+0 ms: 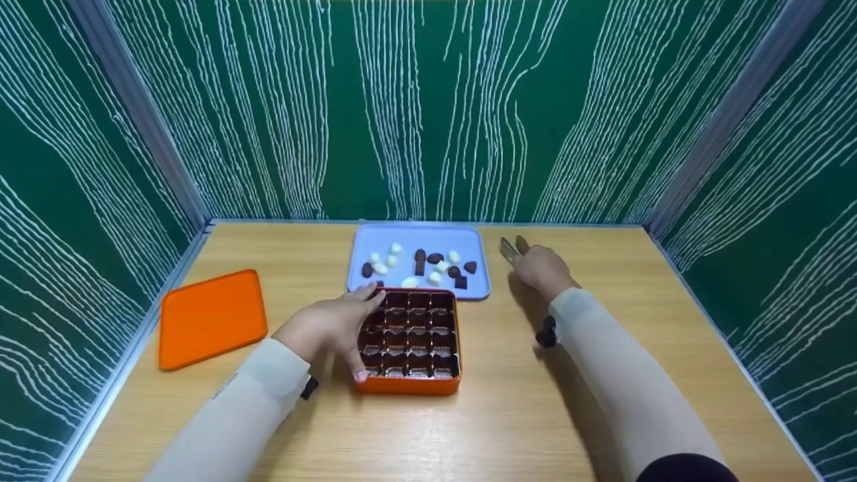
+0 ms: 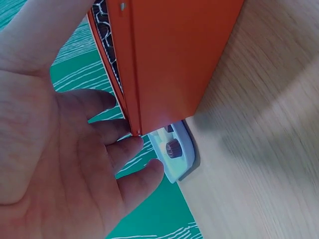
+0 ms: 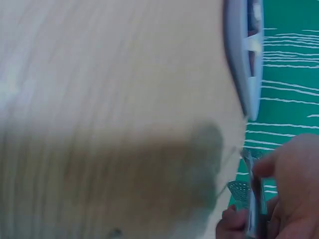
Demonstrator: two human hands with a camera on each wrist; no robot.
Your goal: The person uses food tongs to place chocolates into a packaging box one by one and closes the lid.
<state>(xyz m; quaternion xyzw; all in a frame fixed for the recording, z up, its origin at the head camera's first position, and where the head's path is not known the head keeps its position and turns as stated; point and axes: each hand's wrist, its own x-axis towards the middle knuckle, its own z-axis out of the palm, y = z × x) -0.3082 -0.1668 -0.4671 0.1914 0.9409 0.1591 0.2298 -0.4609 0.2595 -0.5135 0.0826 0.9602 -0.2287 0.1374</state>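
In the head view an orange square box (image 1: pixel 412 386) stands on the table, its dark brown insert (image 1: pixel 408 332) divided into small compartments. My left hand (image 1: pixel 335 326) spans the box's left side, thumb at the near corner and fingers over the far corner. Seen from the left wrist, the fingertips (image 2: pixel 132 147) lie right at the rim. My right hand (image 1: pixel 543 269) grips a pair of metal tongs (image 1: pixel 510 250) to the right of the blue tray (image 1: pixel 485 284); their perforated ends (image 3: pixel 238 189) stand apart with nothing between them. Dark and white chocolates (image 1: pixel 435 258) are scattered on the tray.
An orange lid (image 1: pixel 213 320) lies on the left of the wooden table (image 1: pixel 515 415). The tray sits right behind the box, whose far edge overlaps the tray's near edge in the head view. Green walls (image 1: pixel 455 120) with white lines close off the back and both sides.
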